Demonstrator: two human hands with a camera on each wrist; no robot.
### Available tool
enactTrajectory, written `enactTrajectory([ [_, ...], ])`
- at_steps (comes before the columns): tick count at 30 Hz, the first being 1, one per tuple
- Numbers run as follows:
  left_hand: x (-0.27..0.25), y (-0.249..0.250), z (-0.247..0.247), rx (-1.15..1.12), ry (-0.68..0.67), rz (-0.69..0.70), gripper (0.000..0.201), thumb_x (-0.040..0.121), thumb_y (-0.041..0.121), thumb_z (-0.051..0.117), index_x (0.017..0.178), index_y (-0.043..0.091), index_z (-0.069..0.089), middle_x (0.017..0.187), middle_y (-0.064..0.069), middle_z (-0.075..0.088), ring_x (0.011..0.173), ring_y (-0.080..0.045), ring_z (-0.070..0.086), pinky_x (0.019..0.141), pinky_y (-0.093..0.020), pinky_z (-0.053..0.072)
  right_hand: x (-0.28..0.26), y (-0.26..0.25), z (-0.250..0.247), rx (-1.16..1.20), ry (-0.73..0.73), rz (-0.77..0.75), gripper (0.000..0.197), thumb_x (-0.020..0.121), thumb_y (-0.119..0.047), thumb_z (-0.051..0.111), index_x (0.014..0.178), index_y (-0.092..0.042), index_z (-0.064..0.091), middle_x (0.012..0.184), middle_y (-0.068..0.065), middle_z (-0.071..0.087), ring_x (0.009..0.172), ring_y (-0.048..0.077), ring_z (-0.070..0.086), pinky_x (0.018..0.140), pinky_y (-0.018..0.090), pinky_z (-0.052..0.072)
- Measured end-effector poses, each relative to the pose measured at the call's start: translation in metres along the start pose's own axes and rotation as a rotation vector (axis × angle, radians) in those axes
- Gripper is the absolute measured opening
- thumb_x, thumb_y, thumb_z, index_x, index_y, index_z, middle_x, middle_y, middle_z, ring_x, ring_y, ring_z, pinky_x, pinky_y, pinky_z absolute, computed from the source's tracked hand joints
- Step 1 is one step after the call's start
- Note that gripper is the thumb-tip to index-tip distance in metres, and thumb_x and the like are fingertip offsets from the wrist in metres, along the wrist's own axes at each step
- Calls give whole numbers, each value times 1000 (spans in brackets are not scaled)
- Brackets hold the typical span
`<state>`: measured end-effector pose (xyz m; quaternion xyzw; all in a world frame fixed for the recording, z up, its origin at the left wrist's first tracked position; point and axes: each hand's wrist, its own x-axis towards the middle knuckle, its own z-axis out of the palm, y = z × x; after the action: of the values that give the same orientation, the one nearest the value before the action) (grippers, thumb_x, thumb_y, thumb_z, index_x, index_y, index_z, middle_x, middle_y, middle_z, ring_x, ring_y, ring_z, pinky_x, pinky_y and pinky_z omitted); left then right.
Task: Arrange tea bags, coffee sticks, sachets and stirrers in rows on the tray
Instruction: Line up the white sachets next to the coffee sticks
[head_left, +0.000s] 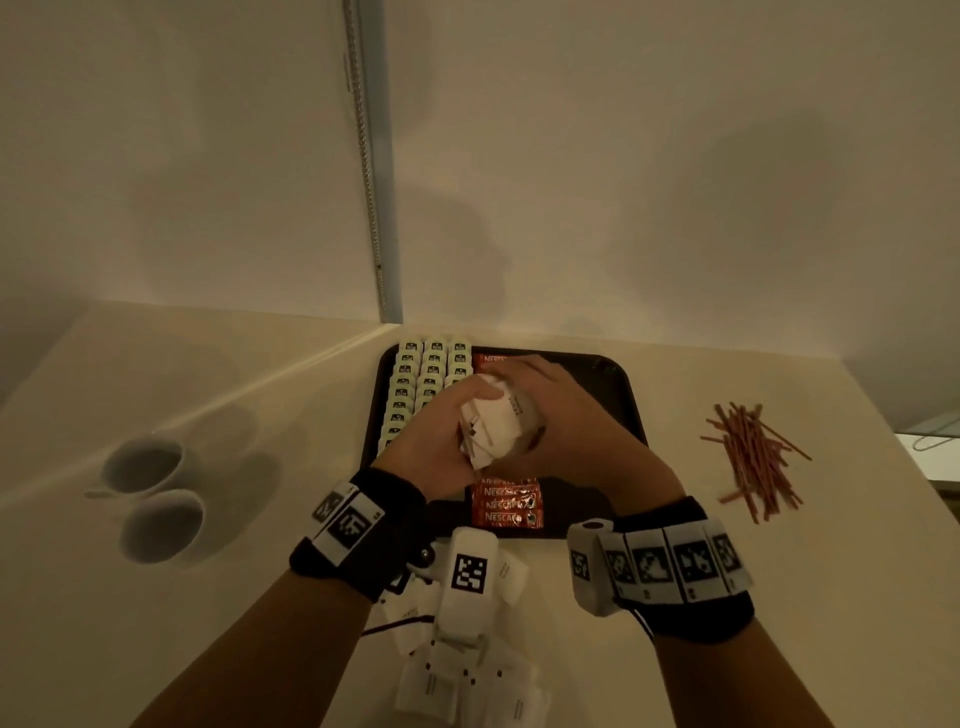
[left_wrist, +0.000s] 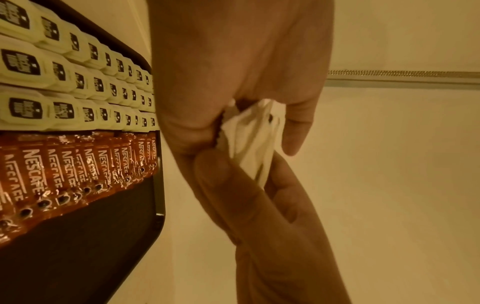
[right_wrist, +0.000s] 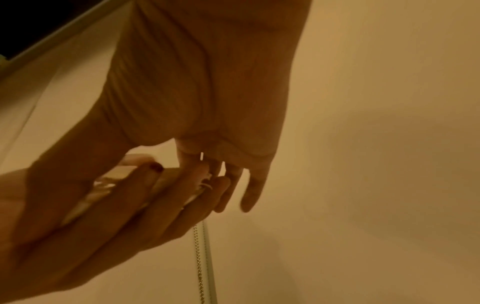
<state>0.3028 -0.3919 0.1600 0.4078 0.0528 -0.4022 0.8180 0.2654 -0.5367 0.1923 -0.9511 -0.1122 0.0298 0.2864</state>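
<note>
Left hand: the left hand (head_left: 426, 441) grips a bunch of white paper sachets (head_left: 493, 421) above the dark rectangular tray (head_left: 618, 384).
Right hand: the right hand (head_left: 566, 415) clasps the same bunch from the other side.
Tray: pale green tea bags (head_left: 426, 374) in three rows, red coffee sticks (head_left: 506, 506) beside them.
Table: thin brown stirrers (head_left: 753, 457) lie right of the tray; loose white sachets (head_left: 467, 691) lie near the person.

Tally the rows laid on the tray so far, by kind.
Tea bags: 3 rows
Coffee sticks: 1 row
Sachets: 0 rows
Stirrers: 0 rows
Total: 4 rows
</note>
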Motion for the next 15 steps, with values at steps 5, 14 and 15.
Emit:
enactTrajectory([
  [5, 9, 1, -6, 44, 35, 41, 25, 83, 4, 58, 106, 13, 63, 83, -8, 74, 72, -19, 71, 61, -31, 55, 8, 13, 2, 247, 23, -22, 92, 58, -36, 86, 138, -21, 41, 134, -5, 38, 121, 10, 40, 102, 27, 42],
  [14, 26, 14, -14, 14, 72, 231, 43, 70, 12, 65, 112, 18, 62, 102, -10, 73, 88, -26, 68, 57, -33, 56, 22, 30, 9, 612, 271, 245, 18, 93, -23, 53, 110, -23, 58, 104, -9, 63, 91, 3, 63, 71, 17, 54],
  [15, 28, 14, -14, 26, 75, 242, 40, 70, 12, 65, 109, 19, 62, 98, -7, 74, 86, -24, 69, 58, -33, 55, 22, 30, 9, 641, 279, 253, 15, 92, -21, 53, 107, -22, 58, 102, -8, 64, 90, 3, 64, 70, 16, 54],
])
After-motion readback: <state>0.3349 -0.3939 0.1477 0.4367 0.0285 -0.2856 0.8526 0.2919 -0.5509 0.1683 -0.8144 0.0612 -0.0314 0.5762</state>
